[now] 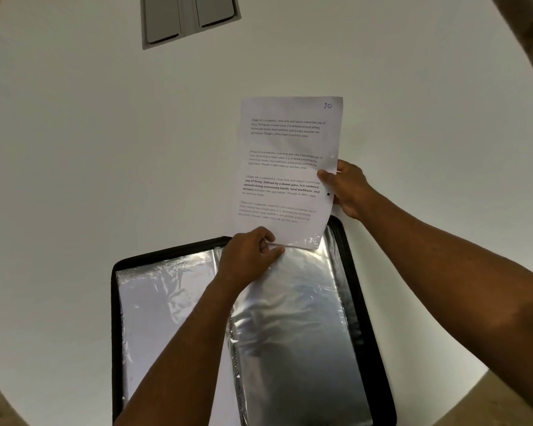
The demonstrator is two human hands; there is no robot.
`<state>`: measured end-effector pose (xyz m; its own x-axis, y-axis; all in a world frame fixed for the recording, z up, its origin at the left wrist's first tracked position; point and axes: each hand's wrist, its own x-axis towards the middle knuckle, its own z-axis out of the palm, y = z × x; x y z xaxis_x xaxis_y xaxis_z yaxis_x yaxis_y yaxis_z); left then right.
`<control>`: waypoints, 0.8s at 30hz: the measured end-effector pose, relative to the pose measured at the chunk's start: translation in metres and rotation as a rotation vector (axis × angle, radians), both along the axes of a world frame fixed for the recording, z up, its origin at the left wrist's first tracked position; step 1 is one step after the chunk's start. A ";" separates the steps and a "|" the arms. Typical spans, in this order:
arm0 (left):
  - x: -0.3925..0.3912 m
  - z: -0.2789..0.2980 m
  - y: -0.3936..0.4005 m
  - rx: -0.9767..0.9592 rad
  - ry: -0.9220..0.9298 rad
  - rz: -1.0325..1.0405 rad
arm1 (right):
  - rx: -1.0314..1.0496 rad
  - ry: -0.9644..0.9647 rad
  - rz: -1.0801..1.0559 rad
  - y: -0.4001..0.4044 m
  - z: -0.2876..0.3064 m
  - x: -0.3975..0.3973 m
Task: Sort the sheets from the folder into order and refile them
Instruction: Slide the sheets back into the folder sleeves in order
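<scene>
Item: one printed sheet point(285, 167), white, four short blocks of text, hand-numbered "10" at its upper right corner. It is held upright over the far edge of the folder point(379, 348), its lower edge at or just inside the mouth of the right-hand plastic sleeve point(293, 318); whether it is being fed in or drawn out cannot be told.

Item: folder, black-edged, lying open on the white round surface point(105, 133), near edge out of frame. Two clear pockets are on show. The left sleeve point(160, 302) appears to hold pale paper, though glare hides any print.

Item: right hand point(348, 189). The sheet's right margin is pinched between thumb in front and fingers point(339, 204) behind, beside a punched hole (a dark dot at the margin). This hold is judged to keep the page straight and steerable, so it meets the pocket squarely.

Item: left hand point(246, 256). Its fingers are curled at the sleeve's top edge, where the film and the sheet's bottom edge are pinched together; exactly which layer lies under the thumb cannot be made out. The pocket mouth is probably being held steady so the thin plastic neither buckles nor closes.

Item: grey panelled fixture point(188, 20), at the far side of the surface, well apart from the folder. No part in the work is apparent.
</scene>
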<state>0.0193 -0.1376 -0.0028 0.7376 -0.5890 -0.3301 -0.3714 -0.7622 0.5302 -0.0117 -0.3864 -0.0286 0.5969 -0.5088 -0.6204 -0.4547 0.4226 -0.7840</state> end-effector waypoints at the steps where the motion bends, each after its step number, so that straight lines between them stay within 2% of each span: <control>1: 0.002 -0.001 0.003 0.017 -0.009 -0.001 | -0.011 0.005 0.017 0.000 0.001 0.000; 8: 0.007 -0.003 0.005 0.046 -0.033 -0.033 | -0.035 0.022 0.270 0.021 0.001 -0.003; 16: 0.001 -0.006 -0.010 -0.057 0.042 0.020 | 0.012 0.026 0.333 0.013 0.000 -0.009; 20: -0.002 -0.006 -0.021 -0.023 0.018 -0.100 | 0.015 0.042 0.411 0.012 0.005 -0.008; 24: -0.003 -0.005 -0.020 0.026 0.002 -0.073 | -0.004 0.070 0.406 0.005 0.006 -0.005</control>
